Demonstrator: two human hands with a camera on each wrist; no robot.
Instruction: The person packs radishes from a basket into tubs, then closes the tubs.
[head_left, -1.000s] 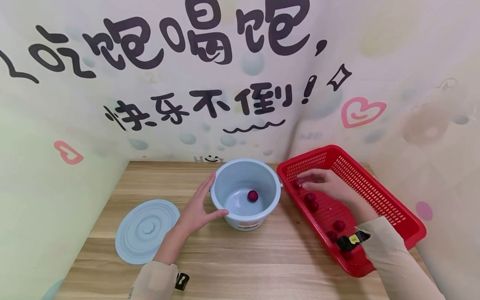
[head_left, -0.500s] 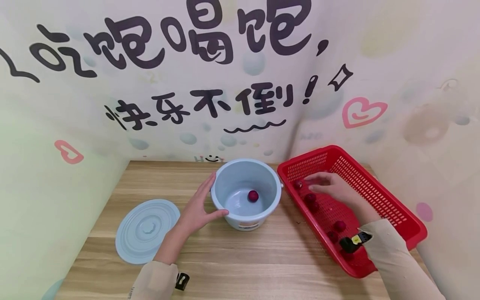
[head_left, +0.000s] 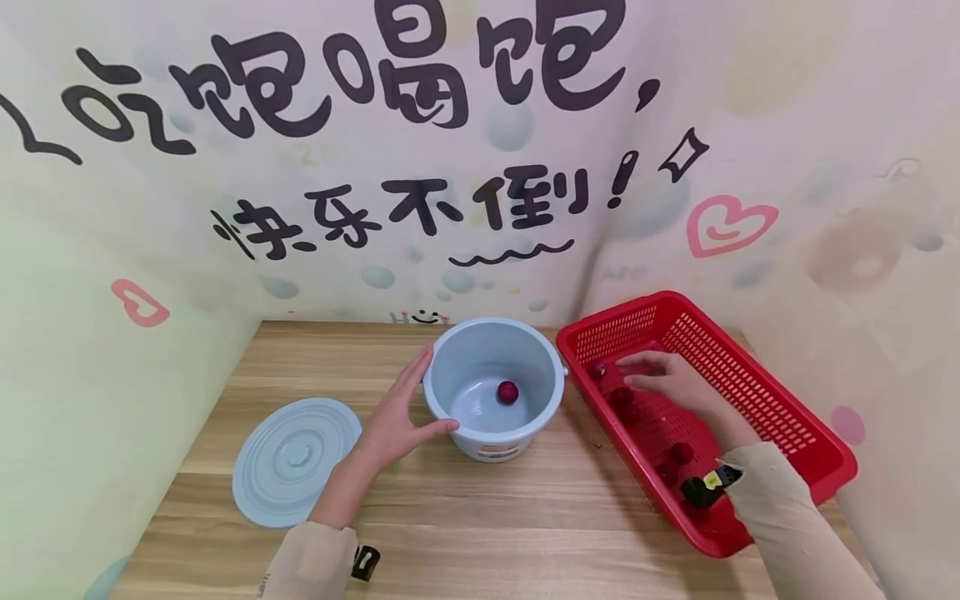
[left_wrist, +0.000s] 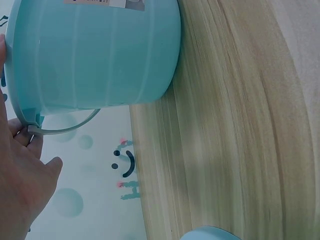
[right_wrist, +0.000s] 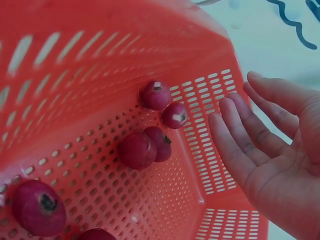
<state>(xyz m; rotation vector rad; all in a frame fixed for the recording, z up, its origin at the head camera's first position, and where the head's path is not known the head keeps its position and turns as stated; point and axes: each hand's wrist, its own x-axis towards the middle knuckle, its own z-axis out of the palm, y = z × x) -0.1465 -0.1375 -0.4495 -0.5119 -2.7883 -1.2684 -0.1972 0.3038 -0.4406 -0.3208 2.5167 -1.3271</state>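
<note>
Red basket [head_left: 780,417] at right of worktop [head_left: 480,517]; right hand [head_left: 675,383] hovers inside, fingers straight, holding nothing, near radishes [head_left: 622,398]. Left hand [head_left: 393,421] cups pail [head_left: 491,387] holding one radish [head_left: 507,392]; lid [head_left: 294,461] lies left.

Left wrist: fingers [left_wrist: 30,175] spread against pail [left_wrist: 95,55].

Right wrist: fingers [right_wrist: 235,142] together, beside radishes [right_wrist: 150,135].

My left hand [head_left: 395,417] rests on a pale blue bucket [head_left: 492,387]; a matching pale blue lid [head_left: 296,461] lies lower left. Dark red radishes [right_wrist: 155,95] dot the red perforated basket [head_left: 757,408] on light wood-grain table [head_left: 480,517].
</note>
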